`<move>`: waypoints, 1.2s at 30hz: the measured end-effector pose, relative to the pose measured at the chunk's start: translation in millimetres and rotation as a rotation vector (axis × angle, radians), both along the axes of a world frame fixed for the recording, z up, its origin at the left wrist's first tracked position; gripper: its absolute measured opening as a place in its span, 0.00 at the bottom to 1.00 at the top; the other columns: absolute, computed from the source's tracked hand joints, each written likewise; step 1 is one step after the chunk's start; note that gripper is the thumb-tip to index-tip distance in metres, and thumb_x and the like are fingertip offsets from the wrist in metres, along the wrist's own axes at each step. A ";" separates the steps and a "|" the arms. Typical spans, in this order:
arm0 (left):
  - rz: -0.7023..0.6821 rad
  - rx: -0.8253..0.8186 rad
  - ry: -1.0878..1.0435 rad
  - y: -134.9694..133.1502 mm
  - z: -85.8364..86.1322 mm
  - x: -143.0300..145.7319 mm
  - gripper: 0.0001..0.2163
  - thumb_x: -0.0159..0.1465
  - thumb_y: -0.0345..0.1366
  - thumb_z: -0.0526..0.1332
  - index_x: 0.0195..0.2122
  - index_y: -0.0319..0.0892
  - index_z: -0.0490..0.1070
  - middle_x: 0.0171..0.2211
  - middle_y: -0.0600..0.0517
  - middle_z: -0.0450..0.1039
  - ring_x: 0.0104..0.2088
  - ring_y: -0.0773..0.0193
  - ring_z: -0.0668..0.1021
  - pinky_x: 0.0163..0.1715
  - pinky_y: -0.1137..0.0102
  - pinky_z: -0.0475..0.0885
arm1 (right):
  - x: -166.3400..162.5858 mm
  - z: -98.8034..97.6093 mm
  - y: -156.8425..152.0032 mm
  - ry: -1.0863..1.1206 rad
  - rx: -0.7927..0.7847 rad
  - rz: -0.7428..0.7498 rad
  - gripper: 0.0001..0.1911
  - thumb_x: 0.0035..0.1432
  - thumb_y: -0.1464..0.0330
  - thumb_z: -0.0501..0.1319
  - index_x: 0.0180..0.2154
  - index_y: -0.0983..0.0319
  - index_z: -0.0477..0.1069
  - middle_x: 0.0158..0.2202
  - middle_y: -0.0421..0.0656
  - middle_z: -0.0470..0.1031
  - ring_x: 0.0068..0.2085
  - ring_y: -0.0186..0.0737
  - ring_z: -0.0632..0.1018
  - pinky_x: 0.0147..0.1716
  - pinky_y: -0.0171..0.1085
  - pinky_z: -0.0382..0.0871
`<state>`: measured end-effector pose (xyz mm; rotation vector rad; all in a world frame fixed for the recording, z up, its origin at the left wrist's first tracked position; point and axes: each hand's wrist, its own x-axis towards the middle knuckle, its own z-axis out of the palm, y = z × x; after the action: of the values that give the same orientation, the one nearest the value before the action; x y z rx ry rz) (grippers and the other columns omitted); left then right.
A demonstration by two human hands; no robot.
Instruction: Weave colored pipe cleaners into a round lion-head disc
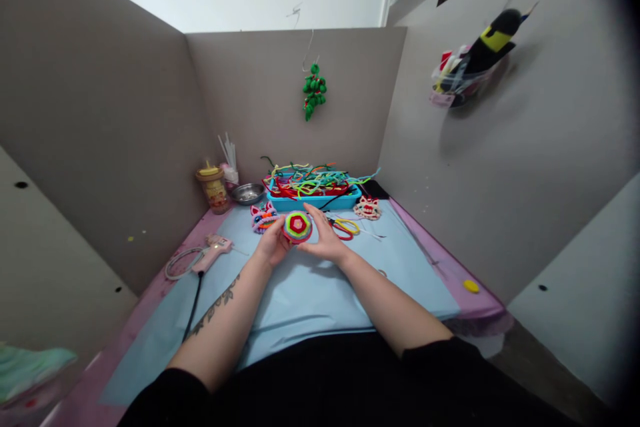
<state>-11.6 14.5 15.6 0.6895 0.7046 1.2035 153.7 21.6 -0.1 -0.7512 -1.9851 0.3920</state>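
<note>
A round disc [297, 227] with red, yellow-green, blue and pink rings, seemingly of fuzzy craft stems, is held up over the blue sheet. My left hand [274, 243] grips its left edge between thumb and fingers. Around its right side curves my right hand [326, 239], fingers and thumb spread apart; whether their tips touch the rim I cannot tell. Just behind my left hand lies a purple animal-face piece [263, 218] with pointed ears. Yellow-and-red-handled scissors [346, 228] rest beside my right hand, and a cream and red face piece [368, 208] sits farther right.
A blue tray [315, 201] full of colourful stems stands at the back, beside a metal bowl [248, 194] and a lidded cup [214, 189]. A pink glue gun [214, 255] with its cable lies left. Grey partitions [295, 127] surround the table; a green ornament [314, 92] hangs behind.
</note>
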 end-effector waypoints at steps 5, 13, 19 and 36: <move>-0.021 -0.071 0.035 -1.4 2.2 3.5 0.21 0.66 0.46 0.48 0.40 0.35 0.73 0.31 0.44 0.78 0.33 0.60 0.79 0.32 0.69 0.74 | -0.9 -3.8 1.8 0.013 -0.014 0.078 0.49 0.43 0.61 0.68 0.63 0.57 0.46 0.60 0.50 0.57 0.60 0.49 0.60 0.59 0.49 0.54; -0.051 -0.032 -0.024 -1.8 -0.4 7.4 0.17 0.65 0.43 0.51 0.42 0.36 0.72 0.35 0.45 0.78 0.34 0.61 0.79 0.35 0.70 0.73 | -5.3 -6.2 0.5 0.079 0.046 -0.011 0.49 0.41 0.57 0.69 0.61 0.59 0.51 0.57 0.51 0.58 0.59 0.51 0.60 0.58 0.50 0.54; -0.002 -0.020 -0.123 -0.8 3.6 -1.2 0.12 0.64 0.36 0.54 0.43 0.38 0.71 0.32 0.48 0.78 0.31 0.63 0.79 0.32 0.68 0.74 | -3.8 -3.8 6.7 0.456 -0.377 0.052 0.36 0.48 0.55 0.64 0.57 0.57 0.57 0.56 0.49 0.61 0.53 0.47 0.67 0.50 0.46 0.63; -0.157 0.028 -0.136 -6.2 1.8 -2.3 0.14 0.62 0.32 0.54 0.47 0.38 0.71 0.33 0.48 0.78 0.33 0.63 0.78 0.39 0.67 0.72 | 1.3 4.8 8.1 0.859 -0.948 0.434 0.19 0.45 0.62 0.66 0.40 0.58 0.67 0.38 0.40 0.75 0.35 0.38 0.75 0.32 0.38 0.70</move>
<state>-13.9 8.3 17.4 0.6674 0.5119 1.1063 155.0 29.7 4.8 -0.5263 -1.0447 1.6692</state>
